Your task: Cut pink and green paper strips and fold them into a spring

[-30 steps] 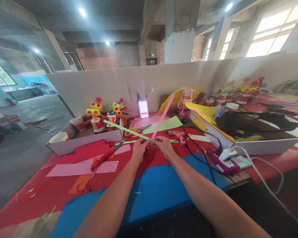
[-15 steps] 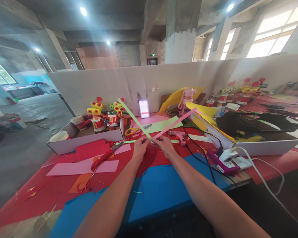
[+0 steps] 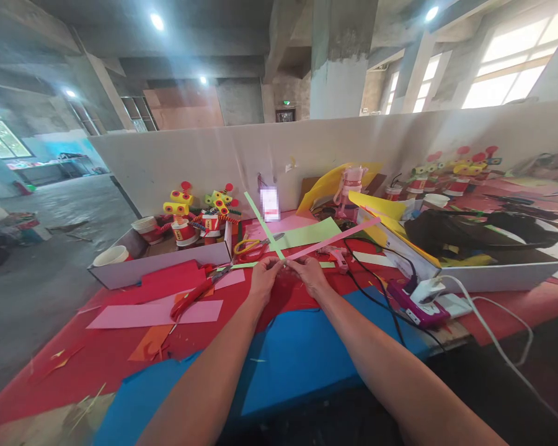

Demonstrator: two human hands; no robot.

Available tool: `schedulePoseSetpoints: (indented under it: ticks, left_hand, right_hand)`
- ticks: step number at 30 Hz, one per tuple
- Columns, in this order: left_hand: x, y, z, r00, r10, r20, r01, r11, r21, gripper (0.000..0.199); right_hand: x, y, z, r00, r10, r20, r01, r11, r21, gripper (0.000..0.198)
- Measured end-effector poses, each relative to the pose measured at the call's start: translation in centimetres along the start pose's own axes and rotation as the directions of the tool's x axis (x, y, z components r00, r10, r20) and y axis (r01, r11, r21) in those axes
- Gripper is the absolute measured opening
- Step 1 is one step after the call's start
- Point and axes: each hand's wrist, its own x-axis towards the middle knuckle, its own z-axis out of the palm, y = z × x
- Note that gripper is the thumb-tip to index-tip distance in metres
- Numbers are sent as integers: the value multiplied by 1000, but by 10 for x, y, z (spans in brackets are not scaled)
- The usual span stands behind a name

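My left hand (image 3: pixel 266 275) pinches the lower end of a light green paper strip (image 3: pixel 261 221), which slants up and to the left. Close against it, my right hand (image 3: pixel 308 274) pinches the lower end of a pink paper strip (image 3: pixel 341 235) that slopes up to the right. The strips meet at my fingertips in a V shape; how the ends join is hidden by the fingers. Behind them lie a light green sheet (image 3: pixel 311 234) and yellow-handled scissors (image 3: pixel 247 246). Just right of my right hand is a pink glue gun (image 3: pixel 337 257).
Red-handled scissors (image 3: pixel 190 300) lie on pink paper (image 3: pixel 155 314) at left. A box (image 3: pixel 167 263) holds paper-cup robot figures (image 3: pixel 183 230). To the right are a purple power strip (image 3: pixel 413 306) with cables and a white box (image 3: pixel 502 275). Blue sheet (image 3: pixel 302 353) covers the front edge.
Both strips have swung clockwise: the green strip's tip moved right and the pink strip's tip moved right and lower. My hands have stayed almost in place.
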Motion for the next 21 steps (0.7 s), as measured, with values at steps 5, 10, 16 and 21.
schedulePoseSetpoints:
  ticks: [5, 10, 16, 21]
  left_hand:
    - [1, -1, -2, 1000, 9, -20, -8, 999, 31, 34]
    - [3, -3, -5, 1000, -14, -9, 14, 999, 31, 34]
    - [1, -2, -4, 1000, 11, -27, -9, 995, 101, 30]
    - [-2, -1, -2, 1000, -16, -16, 17, 996, 92, 30]
  right_hand:
    - [-1, 1, 0, 997, 12, 73, -11, 1000, -20, 28]
    - [-2, 2, 1, 998, 25, 50, -23, 999, -38, 29]
    - [1, 6, -1, 997, 48, 57, -49, 999, 22, 31]
    - [3, 8, -1, 999, 8, 34, -8, 1000, -22, 30]
